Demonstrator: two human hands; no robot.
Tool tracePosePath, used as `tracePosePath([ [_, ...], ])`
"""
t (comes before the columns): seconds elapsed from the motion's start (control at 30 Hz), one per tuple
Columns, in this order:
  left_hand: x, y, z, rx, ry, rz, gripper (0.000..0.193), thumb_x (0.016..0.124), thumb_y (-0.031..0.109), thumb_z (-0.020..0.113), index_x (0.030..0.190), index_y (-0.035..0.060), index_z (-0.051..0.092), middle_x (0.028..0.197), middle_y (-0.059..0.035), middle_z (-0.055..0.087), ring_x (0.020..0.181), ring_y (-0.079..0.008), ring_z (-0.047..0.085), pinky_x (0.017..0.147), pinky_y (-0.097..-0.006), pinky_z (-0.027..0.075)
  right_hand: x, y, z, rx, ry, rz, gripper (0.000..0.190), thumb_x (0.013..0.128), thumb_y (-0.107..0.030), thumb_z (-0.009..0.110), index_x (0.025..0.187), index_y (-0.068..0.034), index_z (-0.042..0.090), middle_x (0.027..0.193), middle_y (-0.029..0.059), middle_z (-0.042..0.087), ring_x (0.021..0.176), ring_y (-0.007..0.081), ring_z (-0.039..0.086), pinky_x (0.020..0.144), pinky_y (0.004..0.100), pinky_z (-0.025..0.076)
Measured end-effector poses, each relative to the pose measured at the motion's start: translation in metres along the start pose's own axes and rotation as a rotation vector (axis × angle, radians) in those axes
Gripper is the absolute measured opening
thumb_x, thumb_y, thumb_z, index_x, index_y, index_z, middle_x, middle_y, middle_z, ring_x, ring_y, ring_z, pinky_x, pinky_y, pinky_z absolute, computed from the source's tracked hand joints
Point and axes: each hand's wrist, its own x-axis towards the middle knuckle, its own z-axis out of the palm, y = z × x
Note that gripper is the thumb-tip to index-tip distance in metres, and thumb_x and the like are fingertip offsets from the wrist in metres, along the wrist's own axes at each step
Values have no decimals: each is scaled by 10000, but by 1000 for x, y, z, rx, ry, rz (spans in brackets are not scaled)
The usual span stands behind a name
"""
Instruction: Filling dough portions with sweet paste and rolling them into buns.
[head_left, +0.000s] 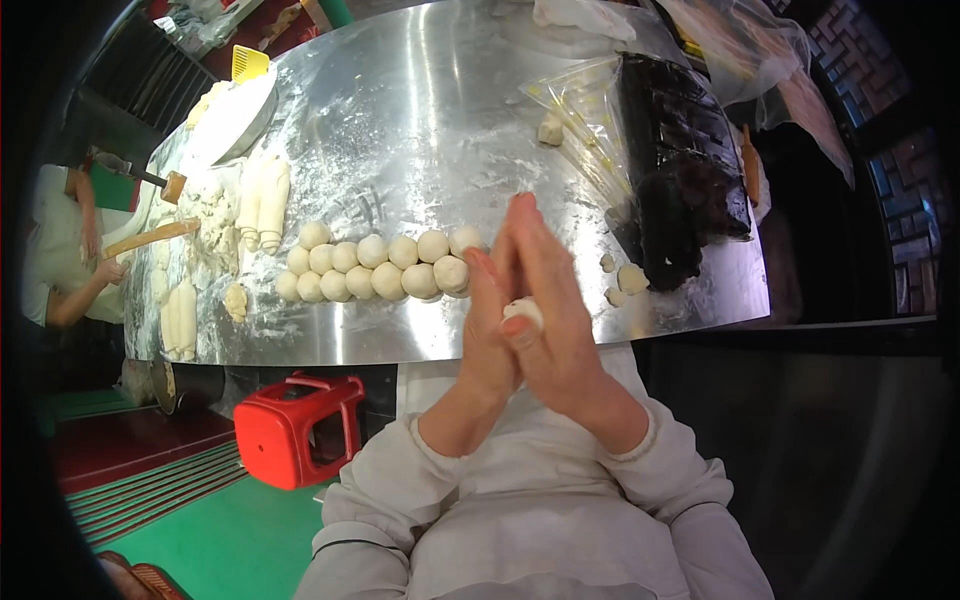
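Note:
My left hand (487, 330) and my right hand (556, 330) are pressed palm to palm over the near edge of the table. A small white lump of dough (524, 308) is held between the palms and shows by the right thumb; the rest of it is hidden. Rows of round dough balls (388, 280) sit touching one another on the metal table, just left of my fingers. To the right lies a large slab of dark, glossy paste (675, 165), with clear plastic film (581, 112) along its left side.
Small dough scraps (632, 279) lie near the paste. Leftward are dough rolls (271, 196), loose dough (217, 217) and a metal basin (247, 120) with a yellow scraper (250, 64). A co-worker's hand (111, 271) grips a rolling pin (150, 238). A red plastic stool (289, 427) stands below.

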Motion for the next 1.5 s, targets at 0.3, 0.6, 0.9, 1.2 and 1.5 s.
tracePosePath([
  [0.3,-10,9,-23,-62,-26,-168,359,1052,320,576,1106,-27,654,901,-87,675,789,-168,633,730,-299,524,4,6,-19,235,73,195,756,1040,-644,361,1377,5,553,1290,159,604,1144,228,584,938,356,460],
  [0.6,-4,22,-47,255,-187,-505,689,1091,572,290,1386,7,552,840,-50,646,669,-126,602,612,-281,506,-3,7,-22,-92,-348,163,180,877,-208,733,993,-93,656,718,24,549,714,234,529,815,388,377],
  [0.9,-11,26,-68,347,-146,-391,631,1103,473,341,896,1,704,698,-67,645,664,-135,598,626,-275,475,-17,45,-10,-324,-71,92,82,893,-25,635,964,-45,598,866,105,574,823,320,554,808,443,410],
  [1.2,102,100,-172,963,45,-149,538,977,270,594,1455,48,485,1124,-89,641,959,-167,637,805,-303,505,-48,72,-40,-491,-78,46,351,812,38,684,1150,-23,615,1075,140,614,992,342,576,896,470,440],
  [1.5,122,111,-249,1799,-328,-249,435,1023,406,539,1115,18,715,1118,-149,714,1055,-295,648,1080,-485,337,-64,99,-60,-670,24,-27,340,819,22,660,1150,-40,621,1091,136,606,1031,340,580,971,508,437],
])
